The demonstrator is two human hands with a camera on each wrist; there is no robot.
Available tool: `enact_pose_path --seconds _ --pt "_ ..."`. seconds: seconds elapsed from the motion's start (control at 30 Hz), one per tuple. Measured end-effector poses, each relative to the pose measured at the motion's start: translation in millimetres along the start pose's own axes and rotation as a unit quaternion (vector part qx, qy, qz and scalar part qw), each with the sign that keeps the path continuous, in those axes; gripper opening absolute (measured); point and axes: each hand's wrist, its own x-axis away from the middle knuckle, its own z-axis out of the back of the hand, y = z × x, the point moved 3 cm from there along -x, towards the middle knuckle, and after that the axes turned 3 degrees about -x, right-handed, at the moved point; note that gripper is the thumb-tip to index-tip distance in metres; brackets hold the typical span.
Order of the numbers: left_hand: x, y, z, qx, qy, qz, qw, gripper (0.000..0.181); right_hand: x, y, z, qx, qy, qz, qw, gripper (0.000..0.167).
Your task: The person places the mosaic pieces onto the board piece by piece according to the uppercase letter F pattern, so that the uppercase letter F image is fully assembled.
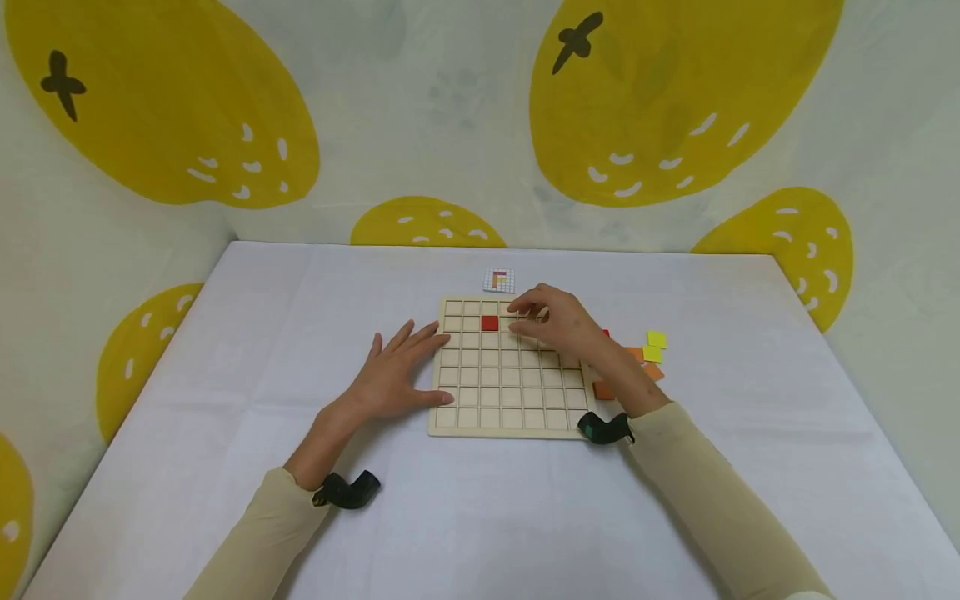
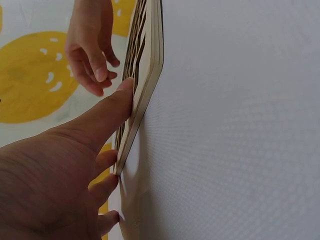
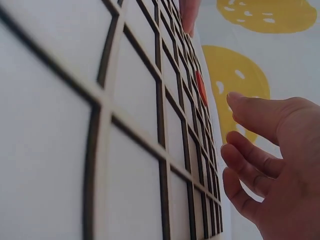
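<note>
A wooden grid board (image 1: 490, 377) lies flat on the table, with one red square tile (image 1: 490, 322) set in a cell of its second row from the back. My left hand (image 1: 390, 379) rests on the board's left edge, fingers spread and straight; in the left wrist view its thumb (image 2: 107, 112) presses the rim. Above the board, just right of the red tile, my right hand (image 1: 558, 321) hovers with loosely bent fingers. The right wrist view shows a gap between its thumb (image 3: 257, 115) and fingers, with nothing seen between them.
Behind the board lies a small pattern card (image 1: 499, 280). To its right, partly hidden by my right forearm, are several loose tiles: yellow ones (image 1: 657, 339), orange ones (image 1: 655, 372) and a darker one (image 1: 603, 390). A white cloth (image 1: 465, 517) covers the table.
</note>
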Motion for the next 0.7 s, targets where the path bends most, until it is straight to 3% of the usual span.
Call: enact_pose_path --seconds 0.7 --pt "-0.2 -1.7 1.1 0.001 -0.007 0.002 1.0 0.091 27.0 23 29 -0.003 0.027 -0.042 0.9987 0.025"
